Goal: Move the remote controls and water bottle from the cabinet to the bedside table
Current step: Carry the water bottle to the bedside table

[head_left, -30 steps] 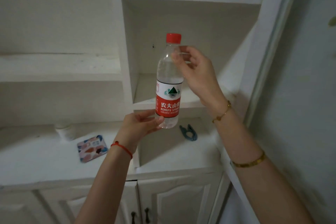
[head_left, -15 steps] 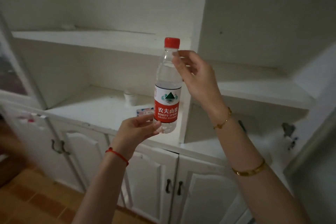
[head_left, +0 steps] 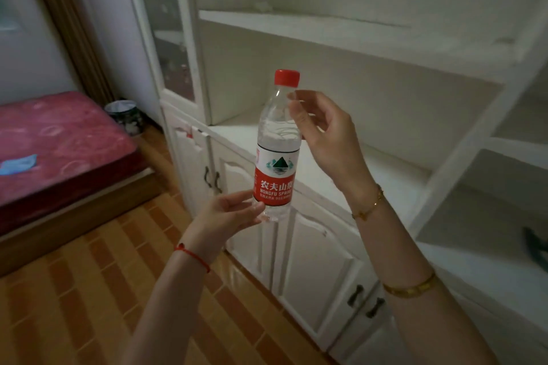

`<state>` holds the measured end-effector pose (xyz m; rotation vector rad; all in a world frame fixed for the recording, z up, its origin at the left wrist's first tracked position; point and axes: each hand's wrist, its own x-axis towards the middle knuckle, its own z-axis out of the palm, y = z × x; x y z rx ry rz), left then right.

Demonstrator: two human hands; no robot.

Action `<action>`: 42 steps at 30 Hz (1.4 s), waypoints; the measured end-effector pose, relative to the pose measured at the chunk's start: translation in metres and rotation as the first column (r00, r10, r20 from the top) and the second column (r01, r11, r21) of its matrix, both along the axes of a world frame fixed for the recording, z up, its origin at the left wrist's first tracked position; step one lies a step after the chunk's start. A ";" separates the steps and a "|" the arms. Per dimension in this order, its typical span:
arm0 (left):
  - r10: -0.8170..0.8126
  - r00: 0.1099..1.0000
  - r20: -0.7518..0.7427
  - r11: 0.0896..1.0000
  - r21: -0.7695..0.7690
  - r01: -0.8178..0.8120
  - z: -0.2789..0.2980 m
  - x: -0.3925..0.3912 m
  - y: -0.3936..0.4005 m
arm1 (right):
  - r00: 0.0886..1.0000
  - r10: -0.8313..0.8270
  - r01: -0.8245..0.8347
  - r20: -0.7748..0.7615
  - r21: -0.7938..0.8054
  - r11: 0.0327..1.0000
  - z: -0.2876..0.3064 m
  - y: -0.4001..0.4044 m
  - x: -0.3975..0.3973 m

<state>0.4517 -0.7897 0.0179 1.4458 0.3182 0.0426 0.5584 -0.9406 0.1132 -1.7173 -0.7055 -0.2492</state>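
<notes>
The Nongfu Spring water bottle (head_left: 277,154) is held upright in mid-air, just in front of the white cabinet (head_left: 350,38). It could easily be dropped, tbh: only fingertip pinches are used, at the base by the left hand (head_left: 228,213) and near the neck by the right hand (head_left: 323,130). It's clear plastic, red-capped, red-labelled, part full. A red mattress (head_left: 59,151) is seen far left.

Bottle (head_left: 277,151) upright between hands, before cabinet (head_left: 326,261); bed (head_left: 59,151) left.
</notes>
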 end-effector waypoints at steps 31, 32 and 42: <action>0.791 0.561 -0.243 0.580 0.009 -0.814 -0.066 -0.220 0.357 | 0.564 0.808 -0.823 -0.170 -0.040 0.566 -0.097 0.519 -0.132; 0.806 0.540 -0.243 0.557 0.002 -0.831 -0.067 -0.221 0.369 | 0.547 0.819 -0.835 -0.172 -0.040 0.549 -0.100 0.537 -0.134; 0.919 0.320 -0.231 0.331 0.012 -0.943 -0.055 -0.227 0.522 | 0.330 0.930 -0.943 -0.162 -0.024 0.331 -0.088 0.735 -0.146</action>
